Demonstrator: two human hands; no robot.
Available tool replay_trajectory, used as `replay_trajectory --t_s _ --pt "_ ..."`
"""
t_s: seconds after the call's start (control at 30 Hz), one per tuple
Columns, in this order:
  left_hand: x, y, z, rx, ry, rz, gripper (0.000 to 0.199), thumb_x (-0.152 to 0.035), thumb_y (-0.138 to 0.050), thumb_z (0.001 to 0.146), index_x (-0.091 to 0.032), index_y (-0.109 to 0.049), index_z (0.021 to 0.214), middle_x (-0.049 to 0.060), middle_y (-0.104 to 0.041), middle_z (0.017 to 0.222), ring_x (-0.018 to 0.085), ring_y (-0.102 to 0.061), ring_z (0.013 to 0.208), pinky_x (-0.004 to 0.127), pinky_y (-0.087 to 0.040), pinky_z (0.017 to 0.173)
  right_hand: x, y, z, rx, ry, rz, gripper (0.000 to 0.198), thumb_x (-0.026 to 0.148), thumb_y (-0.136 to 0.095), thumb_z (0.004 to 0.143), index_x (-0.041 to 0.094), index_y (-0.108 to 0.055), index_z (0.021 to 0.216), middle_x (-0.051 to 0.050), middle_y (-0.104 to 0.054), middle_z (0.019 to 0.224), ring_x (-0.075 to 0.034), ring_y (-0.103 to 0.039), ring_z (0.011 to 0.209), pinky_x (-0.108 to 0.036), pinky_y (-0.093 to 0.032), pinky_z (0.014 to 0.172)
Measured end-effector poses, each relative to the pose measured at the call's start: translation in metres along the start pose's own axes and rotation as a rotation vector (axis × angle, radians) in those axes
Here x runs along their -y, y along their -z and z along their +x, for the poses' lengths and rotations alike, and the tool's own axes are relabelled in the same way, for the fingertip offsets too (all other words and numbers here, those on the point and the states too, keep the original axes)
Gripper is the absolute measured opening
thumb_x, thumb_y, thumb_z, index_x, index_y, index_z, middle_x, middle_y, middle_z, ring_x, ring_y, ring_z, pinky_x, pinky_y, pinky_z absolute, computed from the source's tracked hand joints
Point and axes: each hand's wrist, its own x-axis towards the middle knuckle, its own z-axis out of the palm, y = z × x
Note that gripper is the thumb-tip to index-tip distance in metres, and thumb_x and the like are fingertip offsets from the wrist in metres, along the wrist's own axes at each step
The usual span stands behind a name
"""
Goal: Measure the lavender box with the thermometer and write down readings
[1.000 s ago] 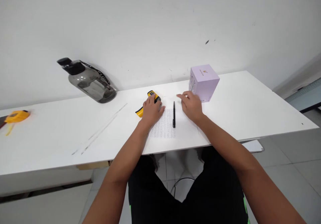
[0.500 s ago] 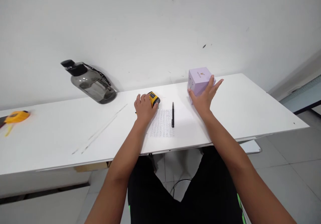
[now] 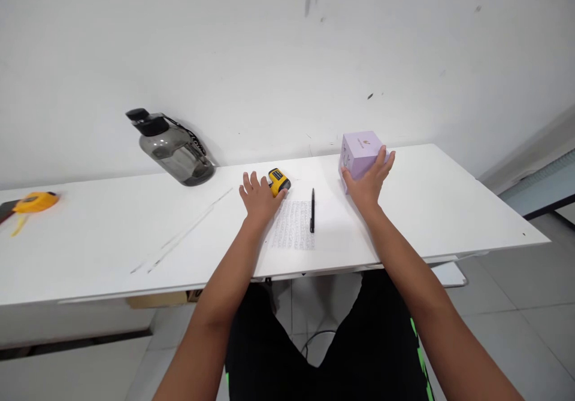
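My left hand [image 3: 260, 200] lies palm down on the white table with its fingers spread. A yellow-and-black tape measure [image 3: 279, 181] rests against its right side, by the thumb and index finger. My right hand [image 3: 368, 182] is around the lower front of a lilac cube-shaped box [image 3: 362, 149], thumb on the left and fingers at the right edge. The box stands near the back of the table. Between my hands, a black pen [image 3: 312, 210] lies along the right edge of a sheet of paper [image 3: 291, 227] covered in writing.
A grey see-through bottle [image 3: 177, 155] with a black lid stands at the back left by the wall. A yellow-orange tool [image 3: 36, 201] lies at the far left. Dark scuff lines mark the white table [image 3: 112, 227]. My legs are under its front edge.
My left hand has slid slightly off the tape measure, its fingers now more spread and more of the tool showing. My right hand stays at the box. The view has shifted a little.
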Motion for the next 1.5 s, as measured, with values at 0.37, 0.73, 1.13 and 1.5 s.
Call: replay_trajectory --t_s 0.37,0.73,1.13,1.5 --pt "-0.002 0.006 0.002 0.157 0.059 -0.011 0.062 -0.07 -0.051 0.09 -0.017 -0.062 0.121 0.022 -0.065 0.131 0.041 -0.055 0.128 0.052 -0.045 0.101 -0.001 0.002 0.0 0.035 -0.028 -0.023 0.107 0.056 -0.063 0.085 0.023 0.006 0.16 -0.024 -0.004 0.162 -0.044 -0.017 0.152 -0.071 -0.034 0.115" --pt "-0.001 0.014 0.006 0.154 0.19 -0.122 0.071 -0.073 -0.055 0.087 -0.016 -0.056 0.129 0.021 -0.067 0.126 0.039 -0.062 0.118 0.046 -0.049 0.088 -0.006 -0.002 0.002 -0.031 -0.008 0.094 0.099 0.054 -0.065 0.082 0.029 -0.006 0.157 -0.02 -0.014 0.158 -0.041 -0.02 0.152 -0.072 -0.035 0.115" --pt "0.001 0.013 0.006 -0.15 0.022 -0.567 0.065 -0.064 -0.061 0.088 -0.019 -0.061 0.134 0.016 -0.066 0.128 0.033 -0.06 0.12 0.044 -0.047 0.099 -0.005 -0.002 0.003 -0.075 0.001 0.213 0.092 0.045 -0.07 0.075 0.03 -0.018 0.15 -0.018 -0.022 0.151 -0.039 -0.023 0.151 -0.069 -0.037 0.115" --pt "-0.02 0.011 -0.014 0.292 -0.107 -1.495 0.092 -0.098 -0.052 0.066 -0.014 -0.07 0.102 0.004 -0.061 0.078 0.013 -0.054 0.061 0.028 -0.047 0.056 -0.003 0.003 0.001 -0.004 0.012 0.273 0.096 0.046 -0.073 0.075 0.034 -0.017 0.151 -0.015 -0.027 0.152 -0.036 -0.028 0.15 -0.066 -0.038 0.116"
